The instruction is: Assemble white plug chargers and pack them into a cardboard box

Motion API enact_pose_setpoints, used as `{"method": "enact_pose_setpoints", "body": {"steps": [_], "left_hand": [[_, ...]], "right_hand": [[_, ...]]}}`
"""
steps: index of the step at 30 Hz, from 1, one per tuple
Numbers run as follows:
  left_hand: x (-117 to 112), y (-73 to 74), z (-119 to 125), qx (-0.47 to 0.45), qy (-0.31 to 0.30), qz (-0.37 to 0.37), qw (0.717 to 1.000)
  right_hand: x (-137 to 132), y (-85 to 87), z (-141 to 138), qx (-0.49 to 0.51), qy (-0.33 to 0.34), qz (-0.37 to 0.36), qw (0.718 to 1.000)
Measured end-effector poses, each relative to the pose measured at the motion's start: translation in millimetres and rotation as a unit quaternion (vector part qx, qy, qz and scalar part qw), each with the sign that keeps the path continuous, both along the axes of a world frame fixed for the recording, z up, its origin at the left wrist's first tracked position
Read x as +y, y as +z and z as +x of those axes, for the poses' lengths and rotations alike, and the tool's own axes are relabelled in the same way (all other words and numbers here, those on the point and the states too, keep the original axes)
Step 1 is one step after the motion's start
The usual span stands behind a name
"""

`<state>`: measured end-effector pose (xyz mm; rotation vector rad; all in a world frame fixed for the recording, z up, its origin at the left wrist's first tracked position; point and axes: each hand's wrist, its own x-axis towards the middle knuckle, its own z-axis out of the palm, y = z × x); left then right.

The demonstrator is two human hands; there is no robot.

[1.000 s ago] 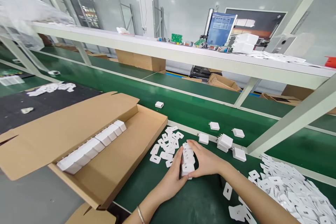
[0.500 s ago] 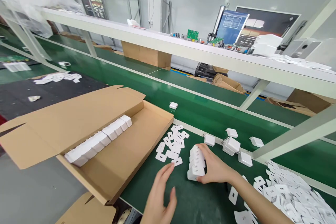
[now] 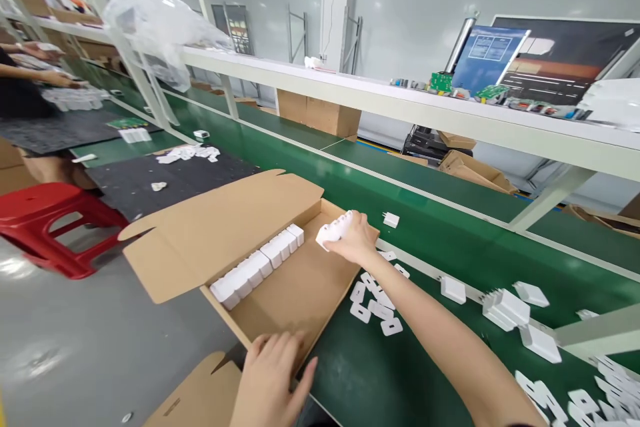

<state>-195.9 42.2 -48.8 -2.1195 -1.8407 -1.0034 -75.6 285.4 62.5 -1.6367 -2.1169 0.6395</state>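
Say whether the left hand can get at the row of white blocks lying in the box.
Likely yes: the left hand is at the near end of the box, seemingly holding nothing, with only its low side and bare floor apparently between it and the row of white blocks.

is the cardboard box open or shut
Open: the cardboard box has its lid spread back, and the row of white blocks inside is in plain view.

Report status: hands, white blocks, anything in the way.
Right hand holds white blocks at far end of open carton. Left hand open at near end, contact unclear. Block row inside, along one long side. Loose white plates outside, beside carton.
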Motion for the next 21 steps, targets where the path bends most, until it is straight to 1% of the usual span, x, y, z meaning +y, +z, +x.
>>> {"method": "enact_pose_setpoints", "body": {"steps": [2,5,8,11,13,15,18,21], "left_hand": [[4,-7.3,6,0.024,0.017,0.019,0.999],[8,-16.8,10,0.014,0.023,0.045,0.999],[12,-23.9,9,-0.001,0.013,0.067,0.998],[14,-29.1,7,0.002,0.016,0.083,0.996],[15,-30.6,7,0.004,0.014,0.086,0.996],[15,-30.4,7,0.005,0.014,0.081,0.997],[14,-28.6,8,-0.005,0.013,0.074,0.997],[15,-28.5,7,-0.01,0.012,0.08,0.997]], "right_hand": [[26,-15.8,-34,-0.008,-0.023,-0.007,1.0],[53,-39.1,-66,-0.018,-0.038,0.0,0.999],[62,-59.8,-84,-0.023,-0.024,0.03,0.999],[65,-74.7,-89,-0.035,0.007,0.044,0.998],[68,-79.3,-86,-0.049,0.043,0.04,0.997],[74,-79.5,-80,-0.065,0.079,0.028,0.994],[81,-74.2,-68,-0.079,0.118,0.015,0.99],[80,-67.7,-58,-0.083,0.149,0.035,0.985]]}}
